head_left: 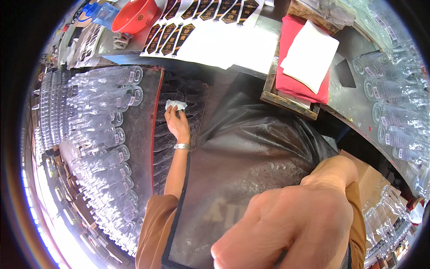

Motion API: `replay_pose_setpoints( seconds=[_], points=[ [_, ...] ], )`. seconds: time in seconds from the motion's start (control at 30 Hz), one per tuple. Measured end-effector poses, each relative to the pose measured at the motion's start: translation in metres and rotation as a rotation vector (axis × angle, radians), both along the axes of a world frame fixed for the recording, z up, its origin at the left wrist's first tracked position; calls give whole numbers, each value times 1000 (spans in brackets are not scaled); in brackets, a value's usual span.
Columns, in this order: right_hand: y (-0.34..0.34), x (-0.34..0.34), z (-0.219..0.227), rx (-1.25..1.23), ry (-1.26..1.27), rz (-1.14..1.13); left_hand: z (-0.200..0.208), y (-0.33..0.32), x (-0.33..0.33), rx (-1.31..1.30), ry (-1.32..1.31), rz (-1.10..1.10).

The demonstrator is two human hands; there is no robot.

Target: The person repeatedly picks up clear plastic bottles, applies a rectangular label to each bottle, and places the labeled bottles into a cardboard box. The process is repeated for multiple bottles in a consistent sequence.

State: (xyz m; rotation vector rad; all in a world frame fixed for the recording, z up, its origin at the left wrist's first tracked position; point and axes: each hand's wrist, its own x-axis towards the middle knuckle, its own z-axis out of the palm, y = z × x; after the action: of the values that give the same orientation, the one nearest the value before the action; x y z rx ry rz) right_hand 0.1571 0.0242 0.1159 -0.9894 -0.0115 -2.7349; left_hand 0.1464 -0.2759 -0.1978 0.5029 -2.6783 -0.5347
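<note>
My left hand (178, 126), a metal band at its wrist, reaches out over a dark ribbed surface with a red edge (156, 112). Its fingers close on a small crumpled white wad (176, 105), cloth or paper. Very near the camera, my right hand (286, 224) is raised in front of the dark apron (242, 157). Its fingers are curled and pressed together; whatever they hold, if anything, is hidden beneath them. Left of the ribbed surface lie rows of clear glass bottles (103, 96), on their sides with their bases toward my left hand.
Ahead is a metal table with a white sheet of black labels (210, 42), a red bowl (134, 16) and a blue plastic jug (104, 15). A wooden frame (268, 89) carries a red cloth (286, 45) and a folded white cloth (310, 56). More bottles (394, 89) line the right.
</note>
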Motion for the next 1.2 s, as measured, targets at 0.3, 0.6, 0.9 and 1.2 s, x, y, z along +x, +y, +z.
replay_pose_setpoints(
  seconds=[0.3,0.6,0.9,1.2],
  points=[
    [1,-6,6,37,-26,70,-2,-5,-10,-103,-252,64],
    [-10,-4,7,28,-63,51,-15,-32,-29,102,-274,170],
    [-16,-5,11,-4,-119,27,-33,-20,-33,352,-68,282],
    [-4,-9,17,99,-184,5,-2,12,-30,327,110,211]
  ],
)
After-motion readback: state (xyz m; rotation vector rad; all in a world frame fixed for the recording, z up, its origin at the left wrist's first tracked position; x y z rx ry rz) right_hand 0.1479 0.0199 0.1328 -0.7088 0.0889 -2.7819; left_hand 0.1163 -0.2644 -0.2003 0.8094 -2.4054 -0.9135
